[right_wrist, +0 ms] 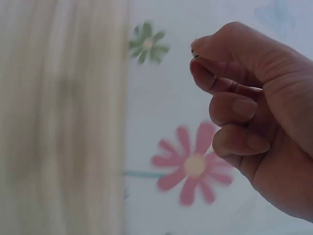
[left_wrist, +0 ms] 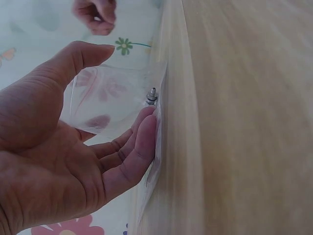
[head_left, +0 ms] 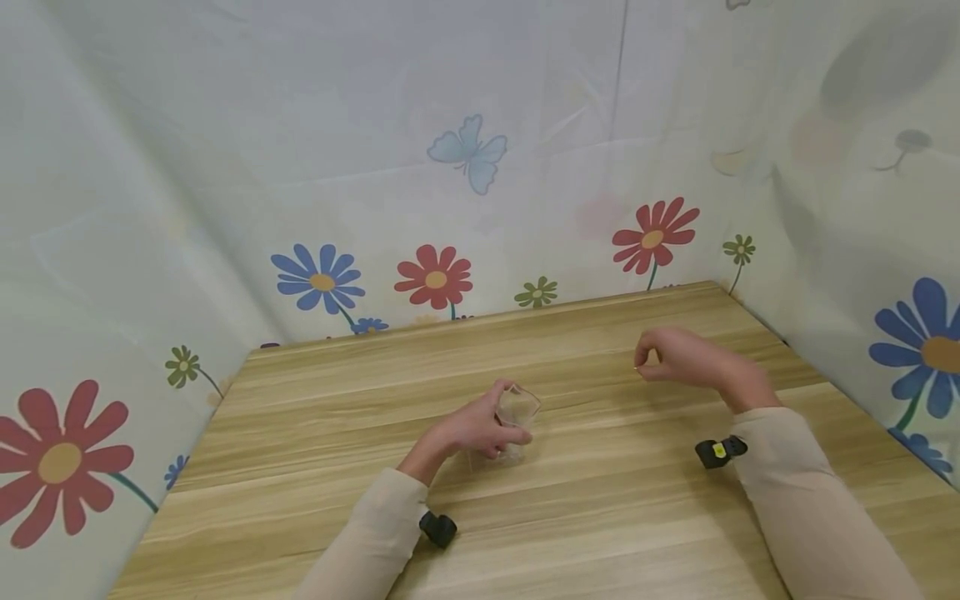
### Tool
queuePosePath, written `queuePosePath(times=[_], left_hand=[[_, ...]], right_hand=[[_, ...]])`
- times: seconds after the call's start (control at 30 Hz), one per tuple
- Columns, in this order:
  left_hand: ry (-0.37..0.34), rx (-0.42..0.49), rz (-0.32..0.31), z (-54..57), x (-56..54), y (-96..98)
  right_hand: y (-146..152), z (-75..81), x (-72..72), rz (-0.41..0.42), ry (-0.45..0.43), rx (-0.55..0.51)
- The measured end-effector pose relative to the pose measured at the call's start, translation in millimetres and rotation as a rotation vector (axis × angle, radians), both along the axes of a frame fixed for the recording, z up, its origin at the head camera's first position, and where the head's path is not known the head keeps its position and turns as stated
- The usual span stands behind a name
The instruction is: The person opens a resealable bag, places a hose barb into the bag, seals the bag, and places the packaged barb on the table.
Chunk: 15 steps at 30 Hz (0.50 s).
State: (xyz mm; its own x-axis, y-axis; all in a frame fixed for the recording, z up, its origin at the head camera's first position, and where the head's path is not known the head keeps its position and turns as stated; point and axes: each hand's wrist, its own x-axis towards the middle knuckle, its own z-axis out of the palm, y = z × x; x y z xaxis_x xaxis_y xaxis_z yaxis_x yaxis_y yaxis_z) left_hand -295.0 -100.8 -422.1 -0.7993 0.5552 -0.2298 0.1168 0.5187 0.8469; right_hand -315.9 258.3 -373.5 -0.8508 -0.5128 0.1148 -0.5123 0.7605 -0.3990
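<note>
A clear plastic bag [head_left: 519, 407] stands with its mouth spread at the middle of the wooden table. My left hand [head_left: 478, 423] holds it, the fingers curled at its lower part and the thumb apart from them. Low in the bag, small threaded metal fittings [left_wrist: 152, 96] show beside the fingertips in the left wrist view. To the right, above the tabletop, my right hand [head_left: 686, 358] pinches a tiny piece [right_wrist: 196, 56] between thumb and index finger. Only a dark, shiny speck of that piece shows, so its kind is unclear.
The wood-grain table [head_left: 337, 392] reaches back to a white curtain [head_left: 337, 108] printed with flowers and a butterfly. More of the curtain hangs along the left and right sides. A black wrist device [head_left: 438, 528] sits at the left sleeve, another [head_left: 720, 451] at the right.
</note>
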Motion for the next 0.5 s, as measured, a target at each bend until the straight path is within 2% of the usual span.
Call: queuePosePath(times=[0.2,0.5], left_hand=[[0.001,0.004,0.000,-0.7,0.2,-0.6],[-0.009,-0.009,0.009,-1.0,-0.4,-1.5]], right_hand=[[-43.6,20.5,13.4,0.095,0.056,0.007],[-101.1,24.7,15.4,0.292,0.060,-0.028]])
